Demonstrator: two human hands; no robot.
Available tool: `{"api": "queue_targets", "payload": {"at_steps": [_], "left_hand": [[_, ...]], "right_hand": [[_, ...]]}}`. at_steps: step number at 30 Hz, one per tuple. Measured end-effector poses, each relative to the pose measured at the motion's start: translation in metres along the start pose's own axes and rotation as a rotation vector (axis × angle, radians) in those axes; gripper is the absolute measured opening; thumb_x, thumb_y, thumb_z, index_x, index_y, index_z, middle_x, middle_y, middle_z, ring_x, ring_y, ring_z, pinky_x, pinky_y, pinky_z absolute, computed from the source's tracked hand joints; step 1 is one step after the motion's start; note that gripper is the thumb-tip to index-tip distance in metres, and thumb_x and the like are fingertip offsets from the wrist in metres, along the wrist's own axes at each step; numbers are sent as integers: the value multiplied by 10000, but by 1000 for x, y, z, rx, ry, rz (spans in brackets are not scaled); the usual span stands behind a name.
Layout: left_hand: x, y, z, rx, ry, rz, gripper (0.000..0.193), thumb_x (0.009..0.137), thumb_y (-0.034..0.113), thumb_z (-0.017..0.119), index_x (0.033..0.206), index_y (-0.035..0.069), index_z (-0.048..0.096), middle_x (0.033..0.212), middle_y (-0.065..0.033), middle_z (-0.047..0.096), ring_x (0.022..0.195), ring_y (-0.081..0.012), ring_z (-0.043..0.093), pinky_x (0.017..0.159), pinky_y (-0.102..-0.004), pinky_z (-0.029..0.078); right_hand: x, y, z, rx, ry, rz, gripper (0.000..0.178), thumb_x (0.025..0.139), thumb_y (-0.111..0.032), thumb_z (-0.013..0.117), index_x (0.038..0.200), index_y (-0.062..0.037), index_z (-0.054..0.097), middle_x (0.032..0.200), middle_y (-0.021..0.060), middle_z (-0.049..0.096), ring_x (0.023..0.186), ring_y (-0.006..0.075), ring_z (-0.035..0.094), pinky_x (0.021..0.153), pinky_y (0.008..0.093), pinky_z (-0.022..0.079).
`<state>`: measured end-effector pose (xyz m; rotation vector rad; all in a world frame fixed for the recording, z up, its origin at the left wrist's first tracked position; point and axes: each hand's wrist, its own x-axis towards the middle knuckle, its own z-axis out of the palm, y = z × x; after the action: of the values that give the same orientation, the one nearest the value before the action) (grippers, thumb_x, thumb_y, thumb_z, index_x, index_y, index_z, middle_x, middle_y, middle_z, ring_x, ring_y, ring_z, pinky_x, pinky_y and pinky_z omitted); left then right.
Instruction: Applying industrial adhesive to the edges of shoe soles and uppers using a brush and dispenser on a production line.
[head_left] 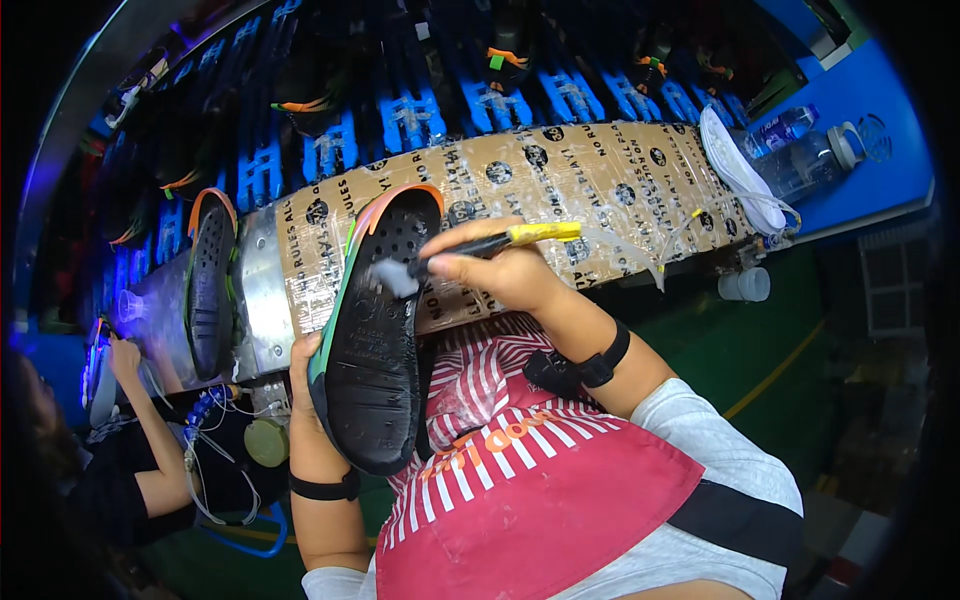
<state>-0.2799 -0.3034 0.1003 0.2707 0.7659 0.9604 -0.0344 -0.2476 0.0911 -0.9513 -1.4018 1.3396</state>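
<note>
My left hand [304,365] grips the edge of a long shoe sole [372,335], its fingers partly hidden behind it. The sole has a black, hollow-dotted inner face and an orange and green rim, and it is tilted with the orange end away from me. Closed round a brush [540,232] with a black and yellow handle, my right hand [505,277] holds the white bristles against the sole's inner face. From the yellow end of the brush runs a thin clear tube [630,252].
Printed cardboard [560,180] covers the bench; beyond it are blue racks [410,120] carrying dark shoe parts. A second sole [208,285] stands at left, near a co-worker's hand [126,362]. At right are a white insole-shaped piece [738,170], a clear bottle [810,165] and a cup [745,285].
</note>
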Motion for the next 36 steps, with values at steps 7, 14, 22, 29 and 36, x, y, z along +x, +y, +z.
{"api": "queue_targets", "payload": {"at_steps": [7, 14, 22, 29, 36], "left_hand": [[6, -3, 0, -47, -20, 91, 573, 818, 367, 411, 1238, -22, 447, 1091, -186, 594, 926, -292, 620, 822, -406, 511], [12, 21, -37, -99, -352, 342, 696, 868, 539, 321, 1314, 9, 385, 1298, -229, 434, 1162, -380, 463, 952, -536, 388], [-22, -5, -80, -447, 144, 374, 673, 834, 567, 409, 1324, 107, 395, 1328, -202, 409, 1168, -456, 417, 885, -610, 393], [-26, -12, -84, -452, -107, 325, 688, 841, 556, 387, 1311, 55, 378, 1230, -270, 461, 1020, -554, 480, 672, -556, 542], [-13, 19, -85, -412, 95, 483, 605, 848, 484, 407, 1221, 14, 481, 1165, -230, 528, 980, -475, 541, 639, -457, 562]], "right_hand": [[-15, -12, 20, -460, -176, -556, 235, 686, -60, 729, 916, -50, 683, 784, 107, 648, 604, 203, 609, 543, 278, 469], [-13, -21, 10, -214, 23, -368, 213, 729, -68, 686, 942, -66, 684, 695, 70, 609, 615, 159, 567, 566, 274, 432], [-13, -9, 4, -97, 100, -176, 219, 766, -98, 680, 966, -10, 663, 823, 106, 650, 716, 149, 595, 652, 255, 457], [-7, 3, -5, 122, 259, -8, 259, 799, -110, 660, 1028, 9, 638, 807, 63, 652, 668, 83, 572, 607, 193, 449], [8, 8, -16, 298, 416, 16, 278, 843, -139, 614, 1071, 19, 605, 776, 57, 633, 631, 63, 539, 548, 170, 405]]}}
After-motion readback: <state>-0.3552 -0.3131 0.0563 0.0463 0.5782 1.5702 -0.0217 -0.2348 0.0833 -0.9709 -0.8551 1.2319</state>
